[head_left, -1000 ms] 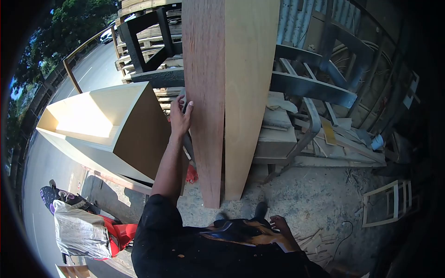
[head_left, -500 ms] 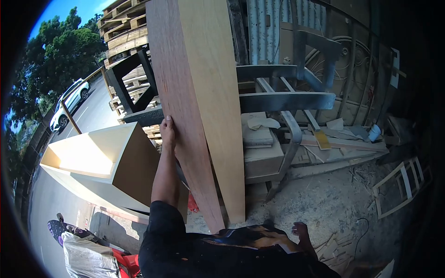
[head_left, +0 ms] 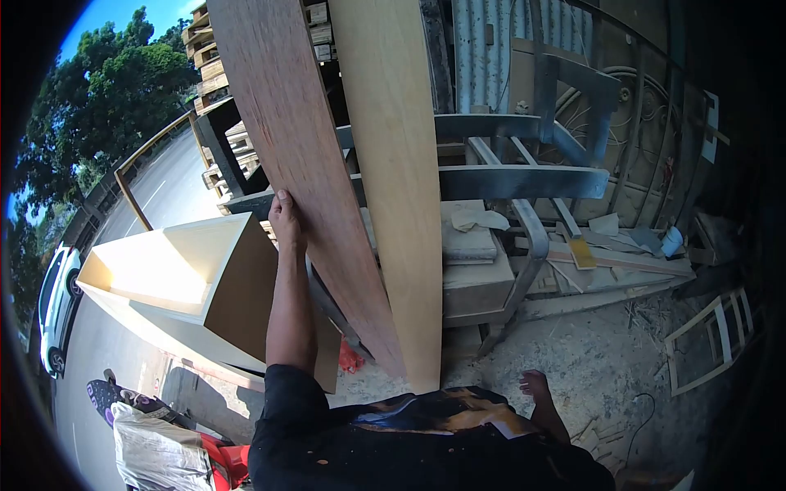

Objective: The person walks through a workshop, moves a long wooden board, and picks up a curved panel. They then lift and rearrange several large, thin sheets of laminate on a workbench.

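My left hand (head_left: pixel 284 217) is closed around the left edge of a long reddish wooden board (head_left: pixel 307 155), thumb on its face. The board leans to the left, its lower end near the floor in front of my body. Right of it stands a long pale plywood board (head_left: pixel 393 180), more upright, that neither hand touches. The two boards are apart at the top and come together near the bottom. My right hand (head_left: pixel 535 383) hangs low at my side, away from the boards, with loosely curled fingers and nothing visible in it.
A pale open wooden box (head_left: pixel 237 278) stands to the left, near my left forearm. Behind the boards is a dark frame (head_left: pixel 524 182). A light wooden frame (head_left: pixel 708 344) and scraps lie on the right. Stacked pallets (head_left: pixel 211 74) and a road are beyond.
My left hand has tilted the reddish board's top leftward, widening the gap to the pale board. My view has shifted slightly. The white car has moved down and left along the road.
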`<state>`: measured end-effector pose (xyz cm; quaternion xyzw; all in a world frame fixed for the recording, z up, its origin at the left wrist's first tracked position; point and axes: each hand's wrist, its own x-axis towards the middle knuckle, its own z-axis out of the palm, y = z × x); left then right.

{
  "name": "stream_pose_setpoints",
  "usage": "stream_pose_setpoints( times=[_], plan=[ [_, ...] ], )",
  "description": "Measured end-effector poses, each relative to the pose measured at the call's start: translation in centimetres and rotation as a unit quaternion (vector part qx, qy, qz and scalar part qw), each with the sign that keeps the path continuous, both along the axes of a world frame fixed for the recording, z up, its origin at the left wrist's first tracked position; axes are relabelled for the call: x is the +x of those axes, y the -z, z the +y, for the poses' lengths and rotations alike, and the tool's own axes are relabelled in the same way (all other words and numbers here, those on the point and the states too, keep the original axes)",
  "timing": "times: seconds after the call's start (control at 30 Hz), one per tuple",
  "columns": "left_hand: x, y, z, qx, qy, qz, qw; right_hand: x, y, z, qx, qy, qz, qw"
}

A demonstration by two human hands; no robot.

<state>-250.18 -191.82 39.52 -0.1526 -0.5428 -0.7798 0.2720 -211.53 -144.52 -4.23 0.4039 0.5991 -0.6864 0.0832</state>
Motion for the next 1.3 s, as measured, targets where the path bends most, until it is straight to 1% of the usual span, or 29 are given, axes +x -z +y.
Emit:
stream_pose_setpoints(
  times=[0.03, 0.1, 0.17, 0.23, 0.27, 0.3, 0.37, 0.43, 0.47, 0.5, 0.57, 0.7, 0.77, 0.83, 0.9, 0.93, 1.07, 1.13, 1.17, 1.23, 1.3],
  plan=[
    [0.3, 0.1, 0.2, 0.000, 0.002, 0.000, 1.000, 0.1, 0.0, -0.2, 0.000, 0.002, 0.000, 1.000],
    [0.9, -0.1, 0.9, 0.044, 0.016, 0.009, 0.999, -0.2, 0.2, -0.8, -0.044, -0.007, 0.022, 0.999],
    [0.4, 2.0, 0.0, 0.028, 0.018, -0.001, 0.999, 0.7, 0.8, -1.9, -0.043, -0.008, 0.005, 0.999],
    [-1.1, 3.1, -0.6, 0.019, 0.023, 0.004, 1.000, 0.3, 0.7, -2.1, -0.035, -0.006, 0.003, 0.999],
    [-1.5, 3.7, -1.1, 0.009, 0.005, -0.009, 1.000, 0.9, 0.7, -2.3, -0.044, -0.005, 0.002, 0.999],
    [-1.5, 3.8, -1.2, 0.001, -0.013, -0.025, 1.000, 1.4, 0.8, -2.3, -0.052, -0.004, -0.003, 0.999],
    [-1.9, 4.1, -1.3, 0.007, -0.010, -0.031, 0.999, 2.1, 1.1, -2.2, -0.035, 0.000, -0.008, 0.999],
    [-1.8, 4.0, -0.9, -0.002, -0.033, -0.035, 0.999, 2.2, 0.9, -1.7, -0.101, 0.002, -0.002, 0.995],
    [-2.0, 3.8, -0.9, 0.000, -0.035, -0.036, 0.999, 2.1, 1.0, -1.8, -0.052, 0.012, -0.027, 0.998],
    [-2.1, 3.7, -0.8, -0.007, -0.024, -0.042, 0.999, 2.0, 0.9, -2.1, -0.052, 0.011, -0.031, 0.998],
    [-2.1, 4.0, -0.8, -0.016, -0.017, -0.057, 0.998, 2.3, 0.8, -2.5, -0.016, 0.006, -0.039, 0.999],
    [-1.8, 3.8, -0.9, -0.039, -0.017, -0.065, 0.997, 1.9, 1.2, -3.8, -0.018, -0.003, -0.042, 0.999],
    [-1.8, 3.9, -1.2, -0.057, -0.024, -0.089, 0.994, 1.7, 1.8, -4.4, -0.055, -0.027, -0.010, 0.998],
    [-1.1, 3.8, -1.2, -0.076, -0.022, -0.084, 0.993, 0.8, 1.5, -5.3, -0.041, -0.042, -0.031, 0.998],
    [0.7, 3.4, -0.4, -0.081, -0.108, -0.113, 0.984, 0.1, 1.6, -5.8, -0.010, -0.075, -0.038, 0.996],
    [-0.2, 4.4, -1.4, -0.102, -0.110, -0.127, 0.980, -0.1, 1.5, -5.8, -0.018, -0.071, -0.036, 0.997],
    [0.6, 5.1, -2.5, -0.099, -0.147, -0.127, 0.976, -0.5, 1.1, -5.7, 0.010, -0.080, -0.041, 0.996],
    [1.3, 4.8, -2.3, -0.090, -0.236, -0.034, 0.967, -0.7, 0.9, -5.6, 0.016, -0.086, -0.055, 0.995],
    [1.7, 4.6, -2.2, -0.090, -0.238, -0.035, 0.967, -0.8, 0.8, -5.5, 0.017, -0.088, -0.055, 0.994],
    [2.9, 3.8, -1.9, -0.152, -0.259, -0.053, 0.952, -0.8, 0.9, -5.6, 0.013, -0.087, -0.056, 0.995],
    [3.3, 3.8, -1.4, -0.180, -0.259, -0.042, 0.948, -0.8, 0.7, -6.0, 0.014, -0.097, -0.055, 0.994]
  ],
)
